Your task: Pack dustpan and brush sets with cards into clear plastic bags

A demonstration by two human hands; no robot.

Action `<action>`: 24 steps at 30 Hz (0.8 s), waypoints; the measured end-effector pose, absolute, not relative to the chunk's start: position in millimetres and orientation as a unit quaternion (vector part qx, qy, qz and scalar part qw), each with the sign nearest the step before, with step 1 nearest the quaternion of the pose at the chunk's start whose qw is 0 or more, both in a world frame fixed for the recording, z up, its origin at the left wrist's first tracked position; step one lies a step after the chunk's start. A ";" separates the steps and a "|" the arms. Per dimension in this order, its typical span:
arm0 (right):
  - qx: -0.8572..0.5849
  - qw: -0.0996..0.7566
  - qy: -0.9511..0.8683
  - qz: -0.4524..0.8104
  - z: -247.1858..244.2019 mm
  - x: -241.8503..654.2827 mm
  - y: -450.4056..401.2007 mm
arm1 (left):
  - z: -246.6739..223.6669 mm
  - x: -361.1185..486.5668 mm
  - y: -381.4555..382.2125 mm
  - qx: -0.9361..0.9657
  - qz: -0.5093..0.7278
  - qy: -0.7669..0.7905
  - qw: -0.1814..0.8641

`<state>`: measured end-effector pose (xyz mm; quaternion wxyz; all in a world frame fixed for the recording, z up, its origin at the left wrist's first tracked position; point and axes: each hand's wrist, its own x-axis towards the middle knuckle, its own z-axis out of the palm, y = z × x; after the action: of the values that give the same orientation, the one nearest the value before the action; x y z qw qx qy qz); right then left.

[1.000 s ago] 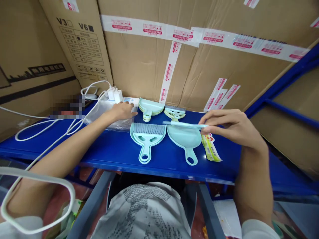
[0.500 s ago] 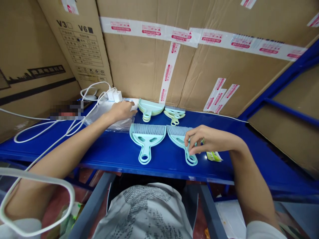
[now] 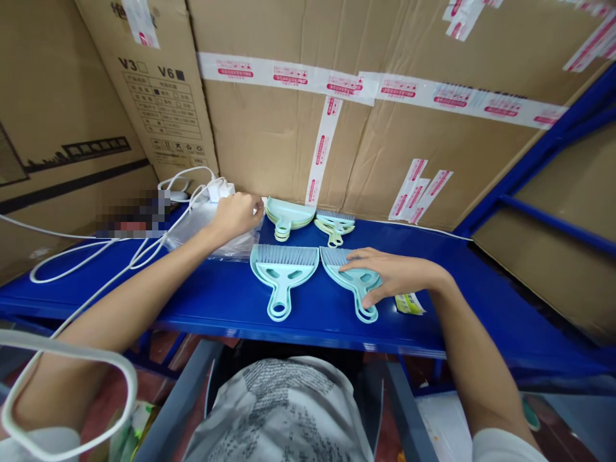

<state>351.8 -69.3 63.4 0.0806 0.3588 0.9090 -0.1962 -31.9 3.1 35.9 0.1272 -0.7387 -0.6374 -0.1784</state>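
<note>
My left hand (image 3: 238, 215) is over the far end of clear plastic bags (image 3: 202, 234), its fingers curled in; what they hold, if anything, is hidden. Fingers apart, my right hand (image 3: 385, 273) hovers over or rests lightly on the right mint-green dustpan (image 3: 332, 273) with a small brush (image 3: 359, 276) nested in it. To its left lies a matching dustpan (image 3: 255, 266) with a grey-bristled brush (image 3: 283, 273), handle towards me. Behind are a stack of dustpans (image 3: 291, 212) and a pile of small brushes (image 3: 335, 226).
White cables (image 3: 144, 256) and a charger plug (image 3: 220, 189) lie at the left. Near my right wrist is a green-and-white packet (image 3: 410, 304). Cardboard (image 3: 260, 135) stands behind the blue table (image 3: 206, 295), and a blue metal frame (image 3: 548, 221) rises at the right.
My left hand's fingers have curled in over the plastic bags. My right hand's fingers have stretched out from a bent pose above the right brush. The view has shifted slightly.
</note>
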 end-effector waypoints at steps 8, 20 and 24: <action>0.381 0.078 0.897 -0.213 66.8 347.8 -71.6 | 37.3 -29.0 1.0 -0.740 -0.195 -0.632 0.123; 0.437 0.066 0.875 -0.199 66.2 350.9 -66.4 | 42.4 -21.8 -7.1 -0.745 -0.227 -0.614 0.124; 0.459 0.080 0.866 -0.184 67.7 351.4 -67.2 | 39.8 -23.9 -5.5 -0.785 -0.256 -0.549 0.130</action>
<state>351.4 -67.2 67.7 0.0796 0.4587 0.8657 -0.1839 -23.9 -5.5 39.8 0.1297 -0.7848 -0.5495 -0.2557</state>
